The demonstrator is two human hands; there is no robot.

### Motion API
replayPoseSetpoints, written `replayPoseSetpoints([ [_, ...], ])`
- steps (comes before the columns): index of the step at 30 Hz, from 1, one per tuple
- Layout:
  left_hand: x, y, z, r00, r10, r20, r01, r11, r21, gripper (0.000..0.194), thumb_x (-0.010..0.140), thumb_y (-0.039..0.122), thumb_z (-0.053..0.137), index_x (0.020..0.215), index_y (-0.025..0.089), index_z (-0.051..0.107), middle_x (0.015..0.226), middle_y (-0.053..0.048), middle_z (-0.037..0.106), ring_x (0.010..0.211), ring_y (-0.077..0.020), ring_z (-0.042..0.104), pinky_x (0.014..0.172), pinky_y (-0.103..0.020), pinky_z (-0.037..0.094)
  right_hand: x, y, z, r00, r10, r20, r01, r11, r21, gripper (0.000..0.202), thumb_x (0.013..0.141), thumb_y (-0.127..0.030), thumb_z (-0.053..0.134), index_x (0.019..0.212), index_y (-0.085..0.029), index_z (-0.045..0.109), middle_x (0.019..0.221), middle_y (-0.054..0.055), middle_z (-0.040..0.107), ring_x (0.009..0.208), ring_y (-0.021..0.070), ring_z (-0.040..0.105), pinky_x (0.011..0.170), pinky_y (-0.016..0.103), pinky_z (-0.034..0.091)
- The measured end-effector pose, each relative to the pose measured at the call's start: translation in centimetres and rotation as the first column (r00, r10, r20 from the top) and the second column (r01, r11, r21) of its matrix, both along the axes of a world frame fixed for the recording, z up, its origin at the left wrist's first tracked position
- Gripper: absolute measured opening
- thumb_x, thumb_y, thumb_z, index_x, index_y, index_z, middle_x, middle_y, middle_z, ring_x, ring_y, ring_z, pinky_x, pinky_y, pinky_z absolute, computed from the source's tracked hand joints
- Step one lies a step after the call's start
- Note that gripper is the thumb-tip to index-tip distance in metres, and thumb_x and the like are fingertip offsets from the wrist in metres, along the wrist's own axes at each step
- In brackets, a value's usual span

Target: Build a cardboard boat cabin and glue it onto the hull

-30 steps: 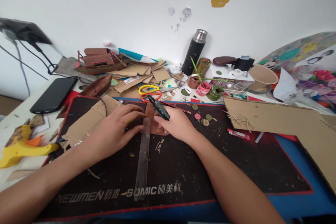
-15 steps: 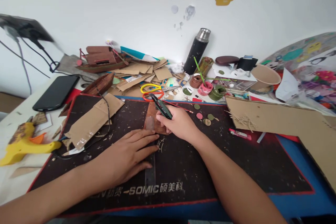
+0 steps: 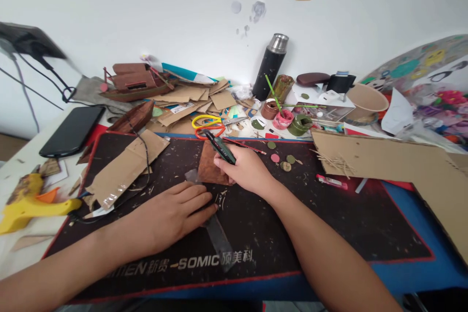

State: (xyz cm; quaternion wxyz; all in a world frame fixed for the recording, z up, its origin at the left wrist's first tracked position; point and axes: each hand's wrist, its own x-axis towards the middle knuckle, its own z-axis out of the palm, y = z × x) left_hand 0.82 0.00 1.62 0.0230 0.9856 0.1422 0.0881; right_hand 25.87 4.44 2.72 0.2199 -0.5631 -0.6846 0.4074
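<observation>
The right hand [image 3: 248, 168] is gripping one dark green pen-shaped tool [image 3: 224, 149] in curled fingers, over one flat brown square sheet [image 3: 209, 165] that is lying on the black, red-edged mat [image 3: 365, 219]. The left hand [image 3: 171, 213], palm down and fingers extended, is resting across one clear, slanting plastic strip [image 3: 220, 241]. Farther out, four small discs [image 3: 275, 158] (two green, one pink, one tan) are lying on the mat; one pair of yellow-and-orange-handled scissors [image 3: 232, 121] is lying beyond the sheet; three open paint jars [image 3: 282, 123] are standing behind.
</observation>
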Motion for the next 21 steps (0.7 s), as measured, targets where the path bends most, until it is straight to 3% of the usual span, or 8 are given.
replayPoseSetpoints([
  [3, 0.2, -0.2, 0.3, 1.0, -0.005, 0.003, 0.005, 0.997, 0.071, 0.045, 0.105, 0.014, 0.048, 0.147, 0.019, 0.061, 0.119, -0.012, 0.076, 0.115, -0.0269, 0.068, 0.11, -0.041, 0.049, 0.0, 0.0, 0.0, 1.0, -0.001, 0.0, 0.001, 1.0, 0.007, 0.012, 0.102, -0.033, 0.066, 0.107, -0.023, 0.07, 0.088, 0.001, 0.076, 0.066, 0.0159, 0.07, 0.066, 0.027, 0.049],
  [7, 0.2, 0.1, 0.5, 0.999, -0.049, -0.017, 0.051, 0.983, 0.174, 0.034, 0.106, 0.015, 0.047, 0.133, 0.014, 0.068, 0.112, -0.013, 0.078, 0.104, -0.0268, 0.07, 0.099, -0.04, 0.054, 0.0, 0.0, -0.1, 0.999, -0.001, 0.034, 0.0, 1.0, 0.028, 0.013, 0.102, -0.034, 0.067, 0.105, -0.022, 0.07, 0.089, 0.002, 0.077, 0.067, 0.0167, 0.071, 0.067, 0.028, 0.049],
  [11, 0.9, -0.2, 1.2, 0.989, -0.054, 0.135, 0.032, 0.987, 0.158, 0.024, 0.107, 0.017, 0.05, 0.119, 0.014, 0.07, 0.104, -0.011, 0.08, 0.097, -0.0245, 0.073, 0.091, -0.038, 0.059, -0.1, 0.0, -0.2, 0.998, -0.006, 0.06, 0.002, 0.998, 0.065, 0.012, 0.101, -0.034, 0.069, 0.104, -0.022, 0.072, 0.087, 0.002, 0.077, 0.068, 0.018, 0.072, 0.067, 0.029, 0.049],
  [14, 2.5, -0.9, 1.4, 0.979, -0.002, 0.203, -0.001, 1.0, 0.016, 0.022, 0.106, 0.014, 0.048, 0.108, 0.016, 0.07, 0.122, -0.011, 0.081, 0.115, -0.0225, 0.074, 0.104, -0.036, 0.059, -0.2, 0.0, -0.2, 0.997, 0.01, 0.08, -0.017, 0.996, 0.087, 0.011, 0.102, -0.033, 0.068, 0.102, -0.022, 0.072, 0.085, 0.002, 0.076, 0.067, 0.0181, 0.071, 0.067, 0.03, 0.048],
  [17, 4.4, -1.3, 0.7, 0.991, -0.037, 0.125, 0.048, 0.996, -0.079, 0.023, 0.106, 0.014, 0.048, 0.11, 0.016, 0.07, 0.149, -0.013, 0.07, 0.142, -0.0247, 0.063, 0.121, -0.042, 0.051, -0.2, -0.1, -0.1, 0.996, 0.016, 0.088, -0.023, 0.996, 0.082, 0.012, 0.103, -0.034, 0.067, 0.103, -0.022, 0.072, 0.084, 0.002, 0.077, 0.067, 0.0175, 0.07, 0.066, 0.029, 0.047],
  [21, 4.5, -0.9, -0.2, 0.997, 0.013, 0.079, -0.005, 0.994, -0.106, 0.028, 0.11, 0.021, 0.044, 0.111, 0.016, 0.071, 0.15, -0.013, 0.069, 0.144, -0.0244, 0.062, 0.122, -0.043, 0.051, -0.1, -0.1, -0.1, 0.993, 0.016, 0.113, -0.029, 0.993, 0.113, 0.013, 0.103, -0.035, 0.068, 0.1, -0.023, 0.071, 0.089, 0.003, 0.079, 0.076, 0.0187, 0.072, 0.067, 0.029, 0.045],
])
